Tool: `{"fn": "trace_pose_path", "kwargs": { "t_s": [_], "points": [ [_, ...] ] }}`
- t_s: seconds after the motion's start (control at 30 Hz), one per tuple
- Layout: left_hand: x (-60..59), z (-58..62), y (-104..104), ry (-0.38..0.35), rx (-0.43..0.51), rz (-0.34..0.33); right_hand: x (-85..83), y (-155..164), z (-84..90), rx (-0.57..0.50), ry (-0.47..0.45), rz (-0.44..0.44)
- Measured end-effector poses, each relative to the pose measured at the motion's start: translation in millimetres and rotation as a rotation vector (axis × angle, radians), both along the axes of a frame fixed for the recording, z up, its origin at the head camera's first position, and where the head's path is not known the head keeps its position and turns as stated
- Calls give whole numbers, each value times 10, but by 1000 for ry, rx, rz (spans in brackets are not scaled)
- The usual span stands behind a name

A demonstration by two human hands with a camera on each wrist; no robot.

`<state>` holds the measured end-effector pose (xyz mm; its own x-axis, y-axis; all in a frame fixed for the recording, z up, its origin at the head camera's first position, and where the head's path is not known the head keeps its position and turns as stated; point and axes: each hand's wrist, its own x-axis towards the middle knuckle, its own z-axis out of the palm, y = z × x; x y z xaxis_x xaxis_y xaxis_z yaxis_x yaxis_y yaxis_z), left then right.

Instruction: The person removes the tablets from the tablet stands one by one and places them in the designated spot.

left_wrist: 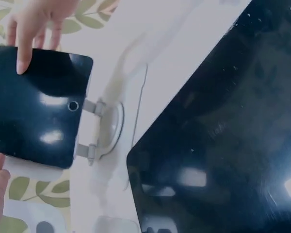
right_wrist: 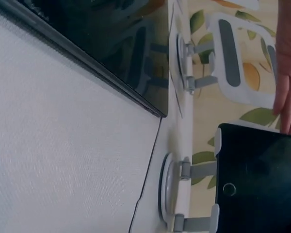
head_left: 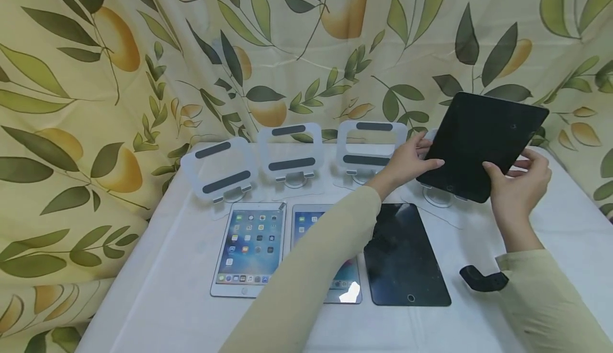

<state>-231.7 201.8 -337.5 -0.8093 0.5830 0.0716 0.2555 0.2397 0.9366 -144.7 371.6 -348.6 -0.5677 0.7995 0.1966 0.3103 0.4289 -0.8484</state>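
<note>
Black tablet [head_left: 481, 145] held on the far-right stand [head_left: 437, 197].
Left hand [head_left: 412, 161] and right hand [head_left: 519, 180] each grip an edge; dark tablet [head_left: 404, 254] lies flat nearby.

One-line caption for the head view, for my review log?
Both hands, left hand and right hand, hold a dark tablet on the rightmost stand.

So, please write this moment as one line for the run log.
left hand: holds black tablet edge | right hand: holds its lower edge | tablet: on rightmost stand | three stands empty | three tablets flat on table
</note>
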Motion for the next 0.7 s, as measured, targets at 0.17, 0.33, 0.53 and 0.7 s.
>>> {"fn": "trace_pose_path", "kwargs": {
  "t_s": [0.17, 0.33, 0.53, 0.7],
  "points": [
    [-27, -4, -22, 33, 17, -27, 34, 54, -14, 11, 41, 21],
    [26, 27, 48, 79, 25, 39, 99, 128, 0, -21, 103, 47],
    [170, -7, 104, 162, 94, 205, 153, 134, -3, 5, 188, 62],
    [281, -48, 98, 253, 135, 265, 226, 89, -9, 113, 151, 80]
  ]
}}
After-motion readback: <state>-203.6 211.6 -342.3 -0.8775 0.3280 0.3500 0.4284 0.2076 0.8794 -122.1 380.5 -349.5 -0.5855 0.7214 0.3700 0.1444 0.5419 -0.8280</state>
